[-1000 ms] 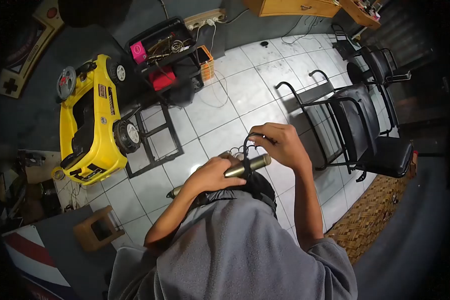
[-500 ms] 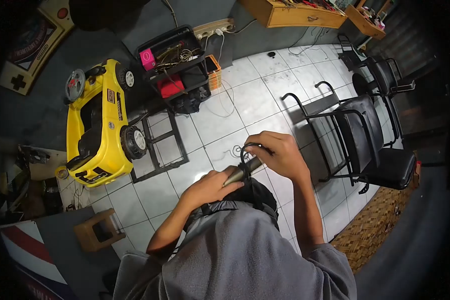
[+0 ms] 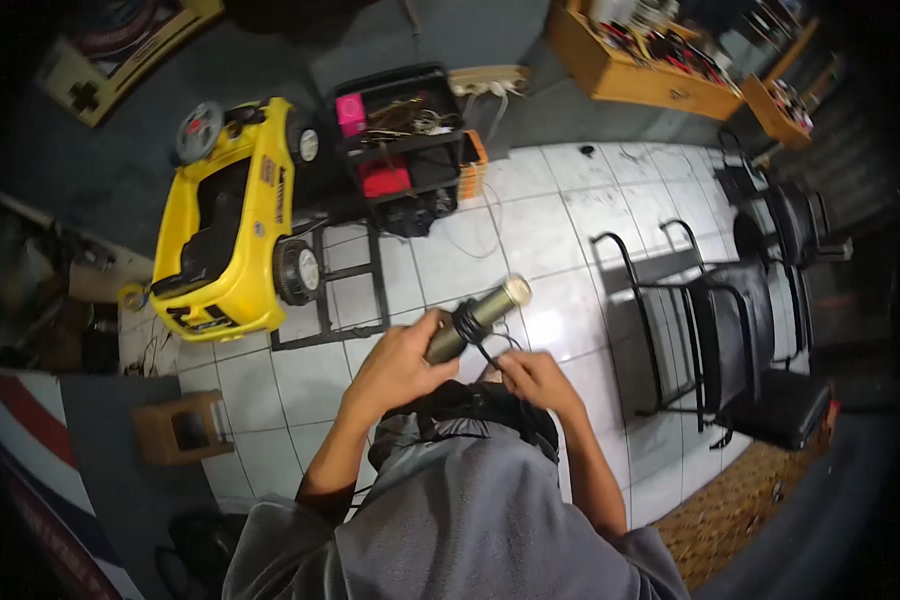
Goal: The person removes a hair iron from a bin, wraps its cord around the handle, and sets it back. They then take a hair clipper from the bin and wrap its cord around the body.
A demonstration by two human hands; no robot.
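Note:
My left hand (image 3: 402, 362) is closed round the lower part of an olive-green cylinder (image 3: 494, 303) with a pale gold end, tilted up to the right. What kind of tool it is, I cannot make out. Several loops of black cord (image 3: 467, 322) lie wound round its middle. My right hand (image 3: 537, 381), below and right of the cylinder, pinches the cord, and a thin loose curl of it shows above the fingers. Both hands are in front of my grey shirt, over the tiled floor.
On the left stand a yellow toy car (image 3: 225, 225) and a brown stool (image 3: 182, 428). A black rack (image 3: 402, 150) holds cables and boxes at the back. Black chairs (image 3: 735, 330) stand at right, beside a woven mat (image 3: 735, 500). A wooden drawer (image 3: 660, 85) hangs on the wall.
The right hand has come down from above the cylinder to its lower right, drawing the cord round. The cylinder's gold end now shows, and the head view has shifted.

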